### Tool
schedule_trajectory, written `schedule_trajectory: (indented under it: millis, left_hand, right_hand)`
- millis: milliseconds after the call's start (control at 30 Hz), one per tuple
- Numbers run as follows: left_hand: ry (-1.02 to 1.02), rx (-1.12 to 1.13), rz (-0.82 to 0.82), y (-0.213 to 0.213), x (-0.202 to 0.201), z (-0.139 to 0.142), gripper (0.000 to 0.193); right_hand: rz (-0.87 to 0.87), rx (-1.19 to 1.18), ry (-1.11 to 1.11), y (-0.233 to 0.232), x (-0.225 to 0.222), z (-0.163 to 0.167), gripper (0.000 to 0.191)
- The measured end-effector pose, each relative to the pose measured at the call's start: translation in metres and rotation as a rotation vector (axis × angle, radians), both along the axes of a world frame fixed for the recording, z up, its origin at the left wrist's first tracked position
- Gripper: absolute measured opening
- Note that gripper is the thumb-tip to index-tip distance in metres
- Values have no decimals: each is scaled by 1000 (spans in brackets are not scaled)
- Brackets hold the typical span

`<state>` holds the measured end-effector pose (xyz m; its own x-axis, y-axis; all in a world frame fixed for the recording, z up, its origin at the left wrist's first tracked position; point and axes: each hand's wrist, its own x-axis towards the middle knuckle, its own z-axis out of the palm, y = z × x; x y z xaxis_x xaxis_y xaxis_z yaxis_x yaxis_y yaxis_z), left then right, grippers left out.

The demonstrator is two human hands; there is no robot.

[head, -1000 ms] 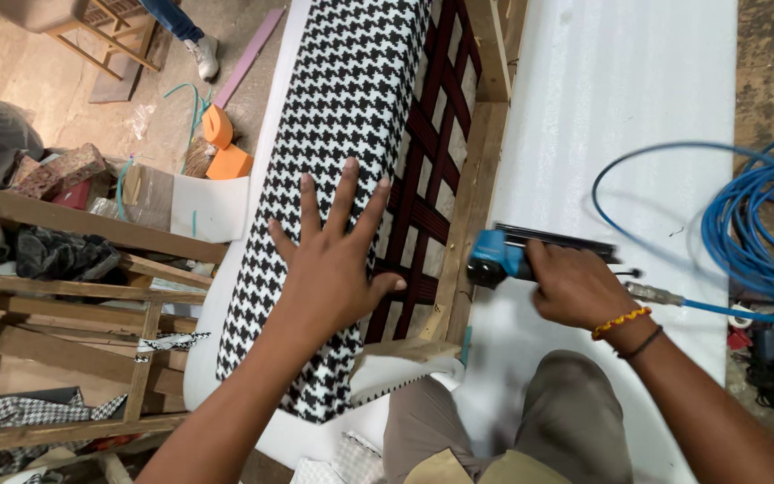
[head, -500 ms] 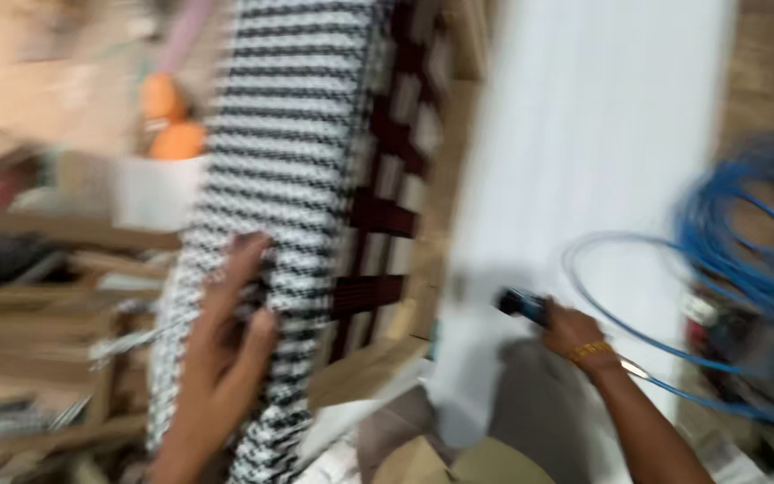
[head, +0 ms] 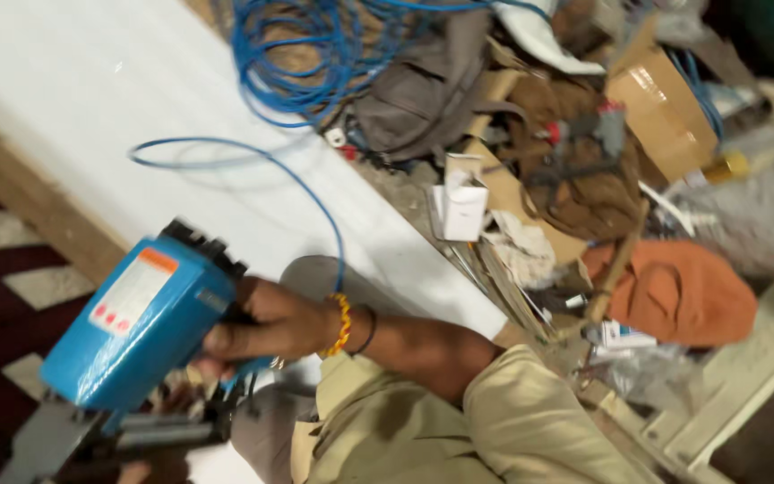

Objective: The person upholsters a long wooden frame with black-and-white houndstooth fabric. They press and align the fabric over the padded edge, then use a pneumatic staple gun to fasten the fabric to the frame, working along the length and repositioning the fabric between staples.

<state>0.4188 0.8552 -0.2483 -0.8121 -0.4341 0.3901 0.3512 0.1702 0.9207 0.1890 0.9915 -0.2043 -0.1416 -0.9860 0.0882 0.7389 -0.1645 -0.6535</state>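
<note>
Blue staple gun [head: 141, 327] gripped in right hand [head: 266, 324], over white sheet [head: 73, 81], seemingly cluttered floor [head: 584, 179]

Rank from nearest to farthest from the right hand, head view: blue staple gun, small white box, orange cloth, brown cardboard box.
From the right hand:
1. Blue staple gun: gripped in the hand, lower left.
2. Small white box: up and to the right, at the edge of the white sheet.
3. Orange cloth: far right, among the clutter.
4. Brown cardboard box: top right corner.

Even, fairly bright light; soft shadows; motion blur, perhaps strongest right.
</note>
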Motion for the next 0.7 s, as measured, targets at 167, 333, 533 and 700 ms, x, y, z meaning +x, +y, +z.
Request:
schedule_trajectory:
  millis: [167, 333, 533, 700]
  left_hand:
    - [105, 240, -55, 50, -7, -30, 35]
    - [123, 296, -136, 59, -3, -46, 30]
    - [87, 302, -196, 62, 24, -74, 26]
    - [-47, 139, -318, 45, 53, -92, 23]
  right_hand:
    - [-111, 49, 154, 37, 36, -18, 47]
    - [-228, 130, -18, 47, 52, -50, 42]
    - [-251, -81, -321, 74, 72, -59, 44]
    - [-190, -148, -398, 100, 82, -46, 52]
